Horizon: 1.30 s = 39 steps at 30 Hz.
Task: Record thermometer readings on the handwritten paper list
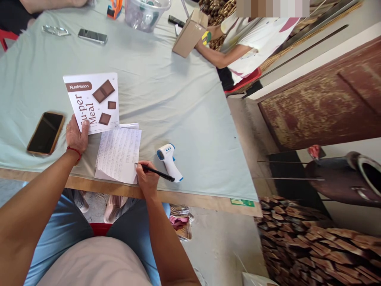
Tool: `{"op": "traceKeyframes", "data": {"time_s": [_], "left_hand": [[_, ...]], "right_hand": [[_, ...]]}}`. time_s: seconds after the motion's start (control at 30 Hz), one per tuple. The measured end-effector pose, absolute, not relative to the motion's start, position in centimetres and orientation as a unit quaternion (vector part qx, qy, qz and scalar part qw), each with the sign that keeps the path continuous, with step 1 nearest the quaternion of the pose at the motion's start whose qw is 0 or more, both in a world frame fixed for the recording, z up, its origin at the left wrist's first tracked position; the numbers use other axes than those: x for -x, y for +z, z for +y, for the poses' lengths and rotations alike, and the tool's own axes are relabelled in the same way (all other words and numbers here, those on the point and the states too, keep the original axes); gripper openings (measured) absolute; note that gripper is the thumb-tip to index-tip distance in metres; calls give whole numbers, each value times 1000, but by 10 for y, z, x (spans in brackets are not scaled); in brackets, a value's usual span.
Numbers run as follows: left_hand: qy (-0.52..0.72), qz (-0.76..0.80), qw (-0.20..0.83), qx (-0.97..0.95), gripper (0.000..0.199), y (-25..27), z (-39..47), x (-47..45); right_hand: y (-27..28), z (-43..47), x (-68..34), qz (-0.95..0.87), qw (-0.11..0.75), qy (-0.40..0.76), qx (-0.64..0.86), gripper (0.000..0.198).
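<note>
Probably light, the NutriMotion package (105, 104), pinched at its lower-left corner by the left hand (77, 134), suits that hold; by the near edge of the table (196, 119), the right hand (148, 180) clasps a black pen (159, 173) over likely limp handwritten sheets (119, 153).

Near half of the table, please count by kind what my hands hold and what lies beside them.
NutriMotion pack: 1
Pen: 1
Stack of written paper: 1
Handheld thermometer: 1
Phone: 1
Total: 5
</note>
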<state>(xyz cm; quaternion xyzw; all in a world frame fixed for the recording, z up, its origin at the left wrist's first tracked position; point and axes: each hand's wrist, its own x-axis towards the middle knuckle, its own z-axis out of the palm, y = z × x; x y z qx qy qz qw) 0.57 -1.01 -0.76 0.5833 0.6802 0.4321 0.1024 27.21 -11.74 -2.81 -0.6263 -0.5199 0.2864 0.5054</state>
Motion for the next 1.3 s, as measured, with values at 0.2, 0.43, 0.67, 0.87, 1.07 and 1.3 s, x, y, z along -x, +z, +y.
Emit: {"op": "traceKeyframes", "data": {"time_s": [0.2, 0.43, 0.67, 0.87, 1.07, 1.3], "left_hand": [[428, 685, 108, -579, 72, -8, -10, -6], [425, 687, 105, -579, 75, -7, -11, -6], [432, 680, 109, -583, 74, -4, -11, -7], [432, 680, 109, -582, 71, -4, -11, -7], [427, 692, 109, -572, 70, -6, -11, -6], [420, 691, 105, -578, 70, -7, -11, -6]], "right_hand": [[-30, -117, -273, -538, 497, 272, 625, 15], [-29, -116, -273, -544, 490, 271, 625, 15], [-29, -116, -272, -546, 493, 267, 623, 16], [-32, -116, -273, -544, 494, 268, 623, 15], [-29, -117, -273, -545, 494, 266, 623, 15], [-30, -117, -272, -527, 511, 275, 621, 15]]}}
